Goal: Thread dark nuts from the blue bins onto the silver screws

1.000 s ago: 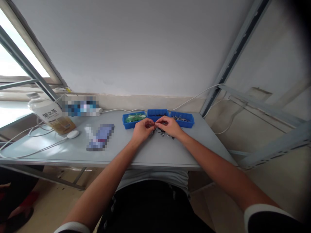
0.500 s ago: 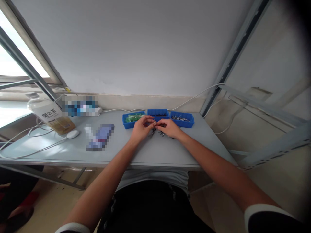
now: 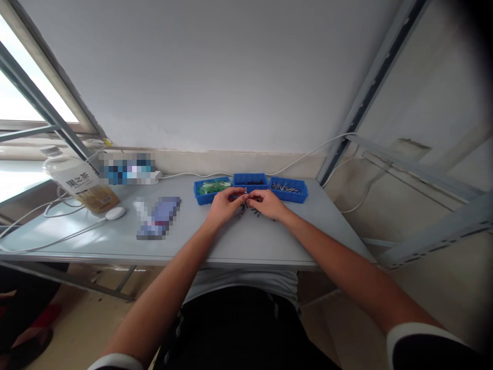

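My left hand (image 3: pixel 222 204) and my right hand (image 3: pixel 267 202) meet fingertip to fingertip over the grey table (image 3: pixel 239 241), both pinched on a tiny part too small to name. Small dark parts (image 3: pixel 246 209) lie loose on the table just under the fingers. Right behind the hands stand three blue trays in a row: the left tray (image 3: pixel 201 197) holds green pieces, the middle tray (image 3: pixel 250 180) dark bits, the right tray (image 3: pixel 289 188) thin metal pins.
A tea bottle (image 3: pixel 79 181) lies tilted at the far left beside a white mouse (image 3: pixel 115 213) and white cables (image 3: pixel 42 226). A blurred flat item (image 3: pixel 157 217) lies left of the hands. Metal shelf struts (image 3: pixel 423 174) rise on the right.
My right hand has dropped slightly toward the table and drawn closer to the left, so the fingertips now touch. Nothing else has moved.
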Motion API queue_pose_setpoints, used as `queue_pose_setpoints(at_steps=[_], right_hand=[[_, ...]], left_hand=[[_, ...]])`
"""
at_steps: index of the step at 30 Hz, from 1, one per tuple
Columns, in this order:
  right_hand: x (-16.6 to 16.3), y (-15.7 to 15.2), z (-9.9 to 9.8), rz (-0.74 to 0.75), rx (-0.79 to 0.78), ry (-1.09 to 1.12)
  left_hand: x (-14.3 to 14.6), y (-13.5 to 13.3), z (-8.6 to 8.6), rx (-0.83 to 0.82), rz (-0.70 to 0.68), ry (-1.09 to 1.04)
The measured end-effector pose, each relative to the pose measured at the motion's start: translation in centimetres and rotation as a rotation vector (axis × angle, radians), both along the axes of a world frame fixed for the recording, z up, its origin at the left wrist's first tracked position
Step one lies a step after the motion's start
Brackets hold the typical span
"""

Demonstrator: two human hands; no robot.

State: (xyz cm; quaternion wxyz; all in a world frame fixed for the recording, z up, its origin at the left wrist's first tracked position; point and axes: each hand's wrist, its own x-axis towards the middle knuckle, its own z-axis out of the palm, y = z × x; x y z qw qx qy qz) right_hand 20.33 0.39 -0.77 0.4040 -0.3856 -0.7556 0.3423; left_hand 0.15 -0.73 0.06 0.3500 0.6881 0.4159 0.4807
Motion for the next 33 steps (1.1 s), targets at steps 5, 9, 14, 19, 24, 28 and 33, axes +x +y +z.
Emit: queue_pose_setpoints(at_steps=[5, 9, 14, 19, 24, 28, 33], right_hand=[[0.0, 0.0, 0.0, -0.021, -0.028, 0.037], [-0.2, 0.2, -0.2, -0.035, -0.064, 0.119], [-0.3, 0.4, -0.4, -0.023, -0.087, 0.15], [-0.3, 0.0, 0.1, 0.015, -0.097, 0.091], [-0.2, -0.4, 0.4, 0.052, -0.115, 0.031], [-0.3, -0.7, 0.5, 0.064, -0.131, 0.014], [-0.3, -0.7, 0.6, 0.029, -0.142, 0.022]], left_hand=[[-0.1, 0.1, -0.1, 0.039, -0.015, 0.002], [-0.1, 0.2, -0.1, 0.083, -0.029, 0.015], [0.0, 0.2, -0.1, 0.06, -0.057, 0.013], [-0.1, 0.4, -0.1, 0.008, -0.093, -0.052], [-0.1, 0.6, -0.1, -0.124, -0.099, -0.131], [-0.1, 0.5, -0.2, -0.176, -0.099, -0.145], [-0.2, 0.4, -0.3, -0.112, -0.115, -0.131]])
